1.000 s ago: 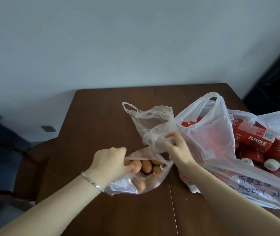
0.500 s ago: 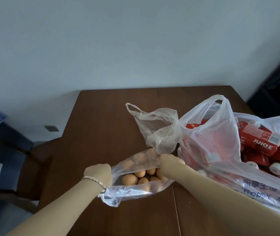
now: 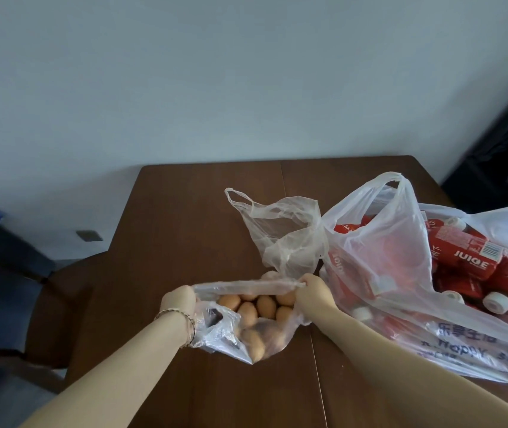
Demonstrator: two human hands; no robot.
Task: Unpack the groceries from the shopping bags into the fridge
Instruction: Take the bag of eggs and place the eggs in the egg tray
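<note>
A small clear plastic bag (image 3: 222, 338) holding several brown eggs (image 3: 248, 310) sits on the brown wooden table (image 3: 178, 230). My left hand (image 3: 178, 302) grips the bag's left rim and my right hand (image 3: 314, 288) grips its right rim, stretching the mouth wide between them. Just behind lies an empty clear bag (image 3: 283, 239). To the right a large white shopping bag (image 3: 379, 242) lies open, filled with several red juice bottles (image 3: 475, 257).
A dark wooden chair (image 3: 58, 304) stands at the table's left side. A dark cabinet (image 3: 506, 143) fills the far right corner. A pale wall runs behind the table.
Both hands shifted their grip to the egg bag's rim and pulled apart, so the mouth is now stretched wide and the eggs show from above.
</note>
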